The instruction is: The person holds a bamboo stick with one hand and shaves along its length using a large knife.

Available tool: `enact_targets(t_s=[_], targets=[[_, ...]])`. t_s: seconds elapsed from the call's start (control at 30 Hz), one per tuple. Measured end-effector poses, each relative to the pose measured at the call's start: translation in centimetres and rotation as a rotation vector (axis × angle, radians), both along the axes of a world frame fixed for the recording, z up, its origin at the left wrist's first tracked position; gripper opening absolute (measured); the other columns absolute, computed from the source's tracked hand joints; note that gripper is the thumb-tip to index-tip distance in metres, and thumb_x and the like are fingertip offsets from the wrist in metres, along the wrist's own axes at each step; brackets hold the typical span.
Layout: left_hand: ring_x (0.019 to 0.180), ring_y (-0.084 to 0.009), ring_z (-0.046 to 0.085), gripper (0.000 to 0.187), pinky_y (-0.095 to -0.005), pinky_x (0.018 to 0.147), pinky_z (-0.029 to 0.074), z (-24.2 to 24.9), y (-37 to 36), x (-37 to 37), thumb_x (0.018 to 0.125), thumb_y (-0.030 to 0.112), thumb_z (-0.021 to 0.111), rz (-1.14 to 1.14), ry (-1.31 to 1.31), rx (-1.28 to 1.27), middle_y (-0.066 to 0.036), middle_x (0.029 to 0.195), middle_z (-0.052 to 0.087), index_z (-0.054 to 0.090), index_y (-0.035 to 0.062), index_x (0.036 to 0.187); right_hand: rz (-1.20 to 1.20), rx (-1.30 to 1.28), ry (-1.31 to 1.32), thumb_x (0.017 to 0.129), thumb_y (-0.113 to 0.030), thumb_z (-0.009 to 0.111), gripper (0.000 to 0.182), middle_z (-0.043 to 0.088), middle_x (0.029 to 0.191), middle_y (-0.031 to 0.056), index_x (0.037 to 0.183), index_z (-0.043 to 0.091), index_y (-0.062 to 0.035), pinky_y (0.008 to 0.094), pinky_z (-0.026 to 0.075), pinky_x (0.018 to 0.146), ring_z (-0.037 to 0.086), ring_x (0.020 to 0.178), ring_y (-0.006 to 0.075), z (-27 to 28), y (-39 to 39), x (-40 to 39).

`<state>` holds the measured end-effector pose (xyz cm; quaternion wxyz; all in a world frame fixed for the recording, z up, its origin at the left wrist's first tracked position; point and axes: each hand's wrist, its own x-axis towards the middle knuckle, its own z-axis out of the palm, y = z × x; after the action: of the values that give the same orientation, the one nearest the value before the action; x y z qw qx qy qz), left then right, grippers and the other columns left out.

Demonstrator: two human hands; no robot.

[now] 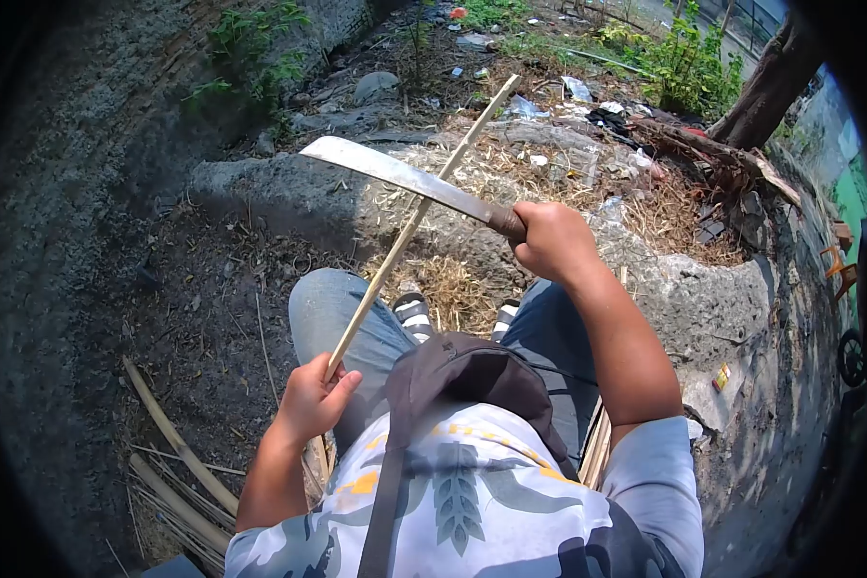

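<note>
My left hand is closed around the lower end of a long, pale bamboo strip, which slants up and away to the right. In my right hand is the handle of a machete, its broad metal blade pointing left. The blade crosses the strip at about the upper third, overlapping it in this view. Both hands are above my lap, with the strip passing over my left knee. A dark bag lies across my waist, its strap running down my shirt.
Bamboo pieces lie on the ground at the left, and more strips lie by my right hip. Shavings cover the ground around my sandals. A rough concrete slab, litter and a tree trunk stand ahead and right.
</note>
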<state>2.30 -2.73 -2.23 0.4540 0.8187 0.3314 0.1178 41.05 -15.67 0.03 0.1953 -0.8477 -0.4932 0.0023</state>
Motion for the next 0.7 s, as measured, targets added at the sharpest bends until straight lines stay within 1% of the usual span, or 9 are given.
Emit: enact_targets(t_s=[0.13,0.2,0.27,0.37,0.4,0.47,0.57,0.67,0.7], targets=[[0.059,-0.0029,0.042,0.027,-0.0256,0.050,0.035,-0.7,0.0,0.5,0.096,0.018,0.077,-0.004,-0.026,-0.135,0.004,0.064,0.051,0.057,0.0013,0.087,0.155,-0.082,-0.060,0.074,-0.015,0.073,0.017,0.073,0.083,0.0159,0.090,0.070,-0.0110,0.0501,0.057,0.076,0.072,0.083,0.0375,0.7,-0.1,-2.2],[0.059,-0.0029,0.041,0.027,-0.0255,0.050,0.035,-0.3,-0.1,1.1,0.096,0.017,0.076,-0.026,-0.023,-0.162,0.004,0.064,0.051,0.057,0.0013,0.087,0.298,-0.036,-0.120,0.069,-0.016,0.077,0.021,0.072,0.078,0.0119,0.089,0.070,-0.0133,0.0493,0.057,0.075,0.073,0.080,0.0349,0.3,0.0,-3.7],[0.059,-0.0034,0.041,0.027,-0.0259,0.051,0.035,0.4,0.0,1.2,0.096,0.018,0.076,-0.044,-0.008,-0.148,0.004,0.063,0.051,0.057,0.0013,0.087,0.371,-0.041,-0.134,0.070,-0.016,0.076,0.020,0.072,0.078,0.0131,0.088,0.070,-0.0130,0.0490,0.057,0.075,0.072,0.080,0.0350,0.1,0.4,-3.8],[0.058,-0.0047,0.041,0.027,-0.0272,0.051,0.036,0.8,-0.1,0.0,0.095,0.018,0.077,-0.052,0.043,-0.074,0.003,0.063,0.050,0.058,0.0013,0.087,0.169,-0.066,-0.120,0.072,-0.017,0.075,0.017,0.071,0.078,0.0150,0.088,0.070,-0.0120,0.0498,0.057,0.075,0.072,0.080,0.0369,-0.7,0.9,-1.0],[0.058,-0.0052,0.041,0.026,-0.0277,0.051,0.036,0.5,0.0,-0.7,0.095,0.018,0.077,-0.051,0.061,-0.043,0.003,0.062,0.049,0.059,0.0014,0.087,0.064,-0.021,-0.027,0.075,-0.017,0.073,0.014,0.072,0.081,0.0168,0.087,0.070,-0.0103,0.0508,0.057,0.076,0.072,0.082,0.0392,-0.8,0.9,0.2],[0.058,-0.0060,0.041,0.026,-0.0285,0.051,0.036,0.2,-0.1,-1.4,0.094,0.017,0.078,-0.047,0.092,-0.018,0.003,0.062,0.048,0.059,0.0015,0.087,-0.078,0.012,0.099,0.076,-0.016,0.070,0.015,0.073,0.084,0.0175,0.090,0.070,-0.0094,0.0519,0.057,0.078,0.072,0.086,0.0401,-0.5,0.6,2.0],[0.057,-0.0062,0.042,0.025,-0.0288,0.051,0.036,-0.1,-0.2,-1.3,0.093,0.016,0.079,-0.047,0.096,-0.031,0.003,0.062,0.048,0.060,0.0017,0.087,-0.101,-0.037,0.100,0.076,-0.016,0.070,0.017,0.073,0.087,0.0175,0.092,0.069,-0.0096,0.0518,0.057,0.079,0.072,0.088,0.0396,0.3,0.3,1.8],[0.057,-0.0054,0.042,0.024,-0.0278,0.051,0.036,-1.2,0.0,-0.3,0.093,0.016,0.078,-0.081,0.020,-0.090,0.004,0.062,0.048,0.059,0.0018,0.088,0.092,-0.066,0.020,0.075,-0.017,0.072,0.019,0.073,0.085,0.0166,0.093,0.070,-0.0106,0.0507,0.057,0.079,0.072,0.087,0.0387,-0.6,0.1,-0.7],[0.058,-0.0050,0.042,0.024,-0.0274,0.051,0.036,-1.7,0.2,0.1,0.093,0.016,0.078,-0.099,-0.012,-0.143,0.004,0.062,0.048,0.059,0.0018,0.089,0.190,-0.022,-0.028,0.074,-0.016,0.073,0.015,0.070,0.080,0.0170,0.088,0.067,-0.0110,0.0523,0.056,0.074,0.070,0.080,0.0408,-1.0,0.0,-1.6]])
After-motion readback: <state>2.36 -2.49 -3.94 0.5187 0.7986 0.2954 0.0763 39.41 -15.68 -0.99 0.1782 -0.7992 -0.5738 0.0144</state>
